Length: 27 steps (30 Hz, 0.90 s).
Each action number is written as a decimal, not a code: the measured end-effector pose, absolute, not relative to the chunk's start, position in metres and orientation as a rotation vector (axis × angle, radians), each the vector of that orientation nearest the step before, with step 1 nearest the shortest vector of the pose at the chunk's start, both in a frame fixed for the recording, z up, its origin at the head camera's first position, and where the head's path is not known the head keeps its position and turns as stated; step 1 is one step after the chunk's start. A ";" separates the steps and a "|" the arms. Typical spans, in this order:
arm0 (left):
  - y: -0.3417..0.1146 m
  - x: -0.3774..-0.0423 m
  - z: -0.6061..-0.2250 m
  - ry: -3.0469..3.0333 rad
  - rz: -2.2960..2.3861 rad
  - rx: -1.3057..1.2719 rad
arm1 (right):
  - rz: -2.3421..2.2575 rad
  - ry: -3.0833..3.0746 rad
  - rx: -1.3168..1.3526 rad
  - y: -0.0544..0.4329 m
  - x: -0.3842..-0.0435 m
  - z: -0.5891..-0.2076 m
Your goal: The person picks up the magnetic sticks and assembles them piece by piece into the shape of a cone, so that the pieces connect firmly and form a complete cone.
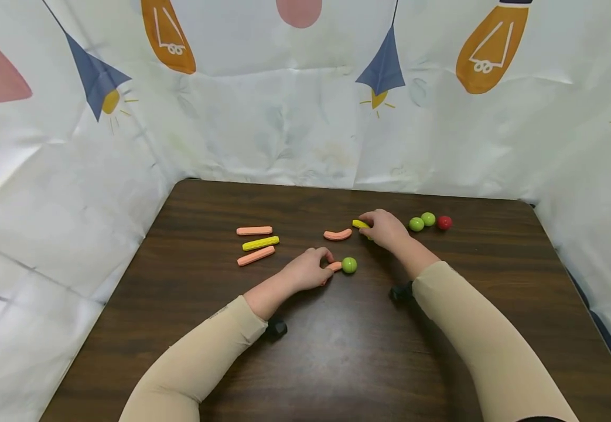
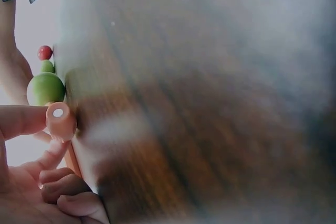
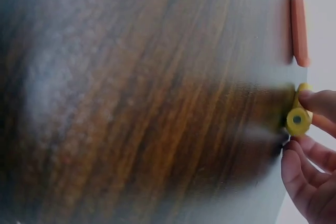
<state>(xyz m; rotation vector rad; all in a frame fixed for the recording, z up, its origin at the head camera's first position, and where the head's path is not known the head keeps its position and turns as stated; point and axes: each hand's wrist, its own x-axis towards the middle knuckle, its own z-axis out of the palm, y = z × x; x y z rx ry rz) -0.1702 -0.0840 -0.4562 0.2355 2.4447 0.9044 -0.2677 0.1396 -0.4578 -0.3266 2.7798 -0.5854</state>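
My left hand (image 1: 307,269) pinches a salmon-pink stick (image 2: 61,123) between thumb and finger, low over the table. A green ball (image 1: 350,265) sits right at the stick's far end. Farther back and to the right, my right hand (image 1: 386,228) grips a yellow piece (image 3: 297,121) that looks curved, its near end showing a round hole. Part of that piece is hidden under the fingers in the head view. Between the two hands lies a curved salmon-pink piece (image 1: 337,235), just left of the yellow one.
Left of the hands, two salmon-pink sticks (image 1: 255,231) lie with a yellow stick (image 1: 260,243) between them. Beyond the right hand are two green balls (image 1: 428,219) and a red ball (image 1: 444,223). A printed white cloth (image 1: 284,129) surrounds the dark wooden table (image 1: 326,363) at back and sides.
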 end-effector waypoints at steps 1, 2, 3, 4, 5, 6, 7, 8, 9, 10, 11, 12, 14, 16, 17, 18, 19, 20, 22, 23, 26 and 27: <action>-0.084 -0.171 -0.456 2.443 0.905 0.245 | -0.578 2.783 -0.329 0.140 -0.268 -0.458; -0.084 -0.171 -0.457 2.442 0.909 0.259 | -0.573 2.786 -0.333 0.141 -0.268 -0.457; -0.084 -0.172 -0.456 2.439 0.915 0.273 | -0.561 2.791 -0.334 0.141 -0.268 -0.457; -0.084 -0.172 -0.456 2.434 0.924 0.285 | -0.553 2.794 -0.339 0.141 -0.268 -0.457; -0.084 -0.173 -0.456 2.429 0.935 0.295 | -0.549 2.793 -0.336 0.140 -0.268 -0.458; -0.084 -0.173 -0.456 2.427 0.941 0.304 | -0.546 2.791 -0.334 0.140 -0.268 -0.458; -0.084 -0.173 -0.456 2.423 0.951 0.311 | -0.545 2.789 -0.333 0.140 -0.268 -0.458; -0.084 -0.173 -0.456 2.419 0.961 0.318 | -0.545 2.788 -0.331 0.140 -0.268 -0.458; -0.084 -0.174 -0.457 2.417 0.967 0.321 | -0.545 2.787 -0.330 0.140 -0.268 -0.458; -0.084 -0.174 -0.457 2.415 0.975 0.322 | -0.546 2.787 -0.329 0.140 -0.268 -0.459; -0.084 -0.174 -0.457 2.416 0.977 0.322 | -0.547 2.786 -0.324 0.141 -0.267 -0.459; -0.084 -0.173 -0.458 2.417 0.981 0.323 | -0.548 2.789 -0.324 0.141 -0.267 -0.459; -0.085 -0.173 -0.457 2.419 0.989 0.321 | -0.552 2.792 -0.322 0.142 -0.265 -0.458; -0.085 -0.173 -0.457 2.421 0.992 0.315 | -0.554 2.795 -0.320 0.142 -0.263 -0.457; -0.085 -0.172 -0.457 2.425 0.988 0.312 | -0.553 2.797 -0.320 0.143 -0.261 -0.456; -0.085 -0.172 -0.457 2.428 0.986 0.310 | -0.552 2.799 -0.323 0.143 -0.260 -0.454; -0.084 -0.172 -0.457 2.430 0.982 0.307 | -0.550 2.801 -0.325 0.143 -0.258 -0.453; -0.084 -0.172 -0.456 2.431 0.979 0.306 | -0.551 2.801 -0.327 0.144 -0.256 -0.451; -0.084 -0.171 -0.455 2.436 0.971 0.304 | -0.551 2.804 -0.331 0.145 -0.251 -0.449; -0.083 -0.171 -0.454 2.439 0.963 0.301 | -0.552 2.805 -0.337 0.145 -0.249 -0.448; -0.083 -0.171 -0.453 2.451 0.938 0.291 | -0.548 2.808 -0.364 0.146 -0.240 -0.446; -0.082 -0.171 -0.452 2.457 0.927 0.289 | -0.542 2.810 -0.376 0.147 -0.237 -0.445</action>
